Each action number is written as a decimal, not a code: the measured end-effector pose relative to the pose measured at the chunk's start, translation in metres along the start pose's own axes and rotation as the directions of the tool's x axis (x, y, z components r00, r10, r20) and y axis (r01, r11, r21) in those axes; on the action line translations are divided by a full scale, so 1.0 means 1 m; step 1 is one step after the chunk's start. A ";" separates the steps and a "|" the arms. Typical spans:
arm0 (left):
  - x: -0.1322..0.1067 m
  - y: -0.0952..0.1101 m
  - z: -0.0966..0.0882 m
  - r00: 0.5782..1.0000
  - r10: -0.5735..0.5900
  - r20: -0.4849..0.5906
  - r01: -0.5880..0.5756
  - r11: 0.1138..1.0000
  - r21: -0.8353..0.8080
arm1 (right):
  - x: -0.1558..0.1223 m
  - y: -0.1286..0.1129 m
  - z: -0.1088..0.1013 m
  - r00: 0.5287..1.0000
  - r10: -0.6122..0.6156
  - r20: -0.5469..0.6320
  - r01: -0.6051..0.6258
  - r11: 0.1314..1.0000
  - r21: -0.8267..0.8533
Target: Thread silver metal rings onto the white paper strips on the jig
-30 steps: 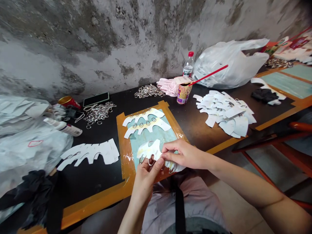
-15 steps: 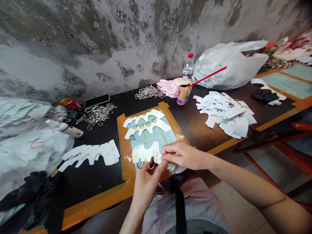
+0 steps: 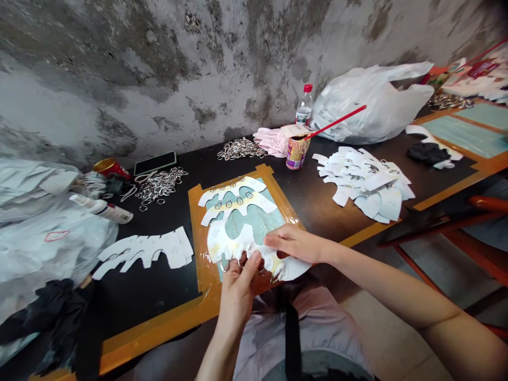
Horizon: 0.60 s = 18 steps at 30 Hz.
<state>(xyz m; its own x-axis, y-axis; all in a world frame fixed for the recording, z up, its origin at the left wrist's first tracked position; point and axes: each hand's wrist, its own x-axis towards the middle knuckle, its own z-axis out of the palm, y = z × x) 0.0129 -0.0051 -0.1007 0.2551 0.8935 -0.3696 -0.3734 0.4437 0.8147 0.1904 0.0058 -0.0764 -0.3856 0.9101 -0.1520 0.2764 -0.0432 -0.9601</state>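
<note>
Over a taped board (image 3: 196,233) on a dark worktop (image 3: 138,291), the left hand (image 3: 237,283) pinches a scalloped paper cutout (image 3: 288,269) between thumb and fingers, beside metal rings (image 3: 224,267) at its lower edge. The right hand (image 3: 296,243), half open, grips the same sheet from the far side, apparently keeping it taut. Two ringed strips (image 3: 234,191) lie flat on the board. A paper stack (image 3: 145,250) and a larger paper pile (image 3: 363,182) flank it, with a loose ring heap (image 3: 161,185) within easy reach. Beyond stand a paper cup (image 3: 297,153), a water bottle (image 3: 304,106) and a white plastic bag (image 3: 369,103), against a stained wall (image 3: 119,63).
</note>
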 end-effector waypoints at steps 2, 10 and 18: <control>0.001 -0.002 0.000 0.995 0.098 -0.006 -0.098 0.994 0.045 | 0.001 0.000 -0.002 1.000 0.020 0.019 -0.019 0.999 -0.040; -0.007 0.007 0.007 0.984 -0.117 0.132 0.133 0.985 -0.114 | -0.005 -0.007 -0.004 0.983 0.037 0.178 -0.068 0.983 0.170; -0.008 0.015 0.016 0.946 -0.265 0.189 0.312 0.901 -0.301 | -0.001 -0.002 -0.005 0.966 -0.074 0.248 -0.022 0.931 0.365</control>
<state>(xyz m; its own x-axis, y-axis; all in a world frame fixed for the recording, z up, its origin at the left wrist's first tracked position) 0.0191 -0.0062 -0.0786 0.5088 0.7142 -0.4806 -0.5255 0.6999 0.4838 0.1943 0.0071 -0.0736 -0.6111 0.7801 -0.1341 -0.0552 -0.2110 -0.9759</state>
